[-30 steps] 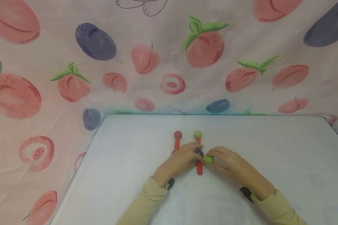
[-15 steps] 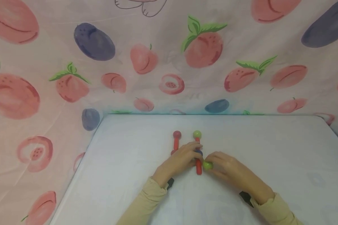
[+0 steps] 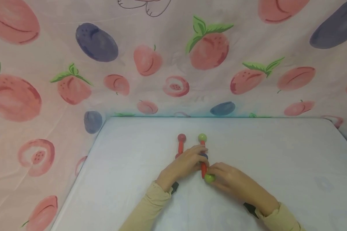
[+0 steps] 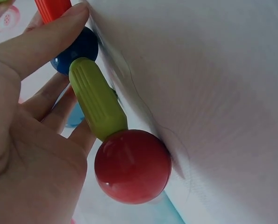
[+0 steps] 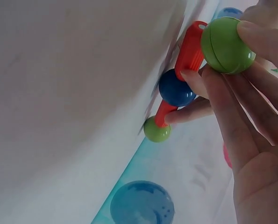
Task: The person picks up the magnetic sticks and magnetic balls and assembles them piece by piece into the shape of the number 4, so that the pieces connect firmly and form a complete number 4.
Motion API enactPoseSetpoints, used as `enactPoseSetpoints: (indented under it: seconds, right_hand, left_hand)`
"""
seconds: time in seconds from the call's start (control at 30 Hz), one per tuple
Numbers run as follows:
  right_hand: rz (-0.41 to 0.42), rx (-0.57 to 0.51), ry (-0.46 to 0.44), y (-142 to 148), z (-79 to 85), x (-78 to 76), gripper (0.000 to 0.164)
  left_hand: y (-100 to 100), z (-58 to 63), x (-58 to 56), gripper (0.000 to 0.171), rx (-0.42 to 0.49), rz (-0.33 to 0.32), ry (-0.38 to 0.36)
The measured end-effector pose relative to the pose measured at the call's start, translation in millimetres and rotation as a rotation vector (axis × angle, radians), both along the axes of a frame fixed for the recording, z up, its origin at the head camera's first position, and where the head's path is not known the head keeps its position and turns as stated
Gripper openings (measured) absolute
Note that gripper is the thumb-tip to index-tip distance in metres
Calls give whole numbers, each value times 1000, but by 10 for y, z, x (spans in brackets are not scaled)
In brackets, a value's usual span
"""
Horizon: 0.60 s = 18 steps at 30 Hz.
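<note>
My left hand (image 3: 185,160) grips a blue ball (image 5: 175,87) at the joint of a toy of balls and rods lying on the table. A near red rod (image 5: 191,46) runs from this ball toward me; a far red rod (image 5: 163,115) leads to a light green ball (image 3: 202,137). In the left wrist view, a green rod (image 4: 97,98) joins the blue ball to a big red ball (image 4: 132,166). My right hand (image 3: 232,178) pinches another green ball (image 5: 225,46) between thumb and fingers, right at the near red rod's free end.
Beyond my left hand, a red rod (image 3: 181,147) carries a red ball (image 3: 182,138) at its far end. The white table (image 3: 277,147) ends at a fruit-patterned cloth (image 3: 176,64) at the back and left.
My right hand has moved the green ball toward me, along the near red rod to its free end. My left hand has kept its place on the blue ball.
</note>
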State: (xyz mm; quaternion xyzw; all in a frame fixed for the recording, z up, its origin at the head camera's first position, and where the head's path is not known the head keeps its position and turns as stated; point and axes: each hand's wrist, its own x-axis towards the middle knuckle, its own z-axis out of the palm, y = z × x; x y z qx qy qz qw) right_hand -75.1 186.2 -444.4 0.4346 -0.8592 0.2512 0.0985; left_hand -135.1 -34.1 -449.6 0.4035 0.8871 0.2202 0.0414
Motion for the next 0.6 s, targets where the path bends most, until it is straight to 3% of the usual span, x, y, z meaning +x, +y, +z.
enactPoseSetpoints:
  seconds: [0.6]
  right_hand:
    - [5, 39, 0, -80, -44, 75, 31]
  left_hand:
    - [-5, -76, -44, 15, 54, -23, -27]
